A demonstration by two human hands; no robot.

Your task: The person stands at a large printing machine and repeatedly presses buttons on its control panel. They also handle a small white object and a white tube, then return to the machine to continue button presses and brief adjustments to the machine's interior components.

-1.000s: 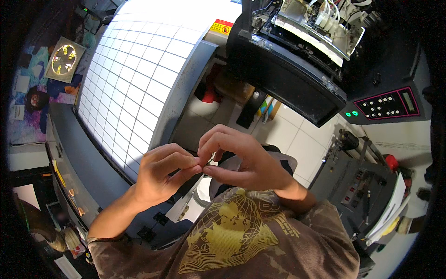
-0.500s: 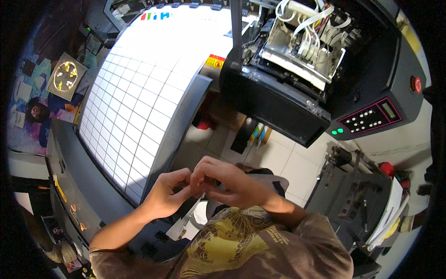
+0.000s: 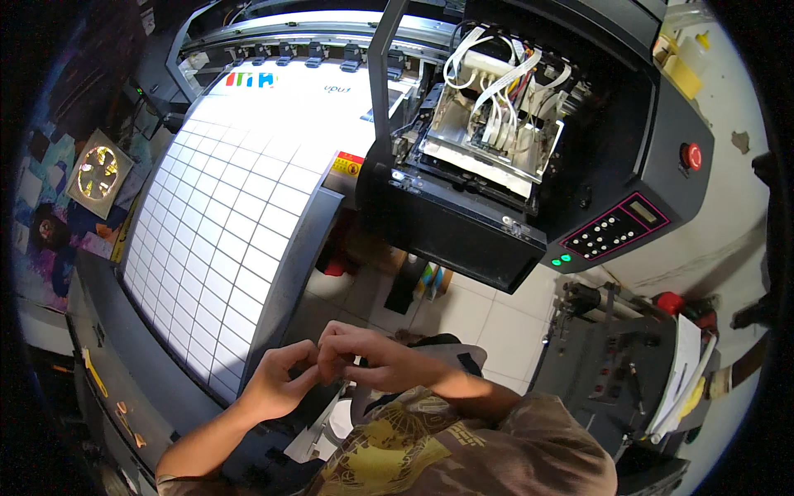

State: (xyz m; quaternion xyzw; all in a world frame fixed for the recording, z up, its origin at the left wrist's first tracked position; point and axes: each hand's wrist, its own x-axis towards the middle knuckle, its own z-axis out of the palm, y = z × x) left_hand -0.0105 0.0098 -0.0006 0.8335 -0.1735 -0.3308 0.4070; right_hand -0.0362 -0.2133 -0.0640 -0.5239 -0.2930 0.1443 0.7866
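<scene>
My left hand [image 3: 279,382] and my right hand [image 3: 368,357] meet in front of my chest, fingertips touching. Both have curled, pinching fingers. Whatever lies between the fingertips, if anything, is too small or hidden to make out. To the left of them a large white sheet with a black grid [image 3: 207,223] covers the sloping bed of a wide-format printer. Coloured print [image 3: 251,80] shows at the sheet's far end. Beyond my hands, at the right, stands the printer's uncovered carriage [image 3: 496,124] with white ribbon cables.
A black end housing carries a button panel [image 3: 616,227] and a red stop button [image 3: 692,156]. Black clamps [image 3: 314,54] line the far rail. A small fan [image 3: 99,175] is at the left. Another dark machine [image 3: 608,355] stands at the right on the tiled floor [image 3: 488,331].
My view has tilted upward and turned slightly right, so the printer sits lower and further left, with its far rail now showing. My hands remain together in nearly the same pose.
</scene>
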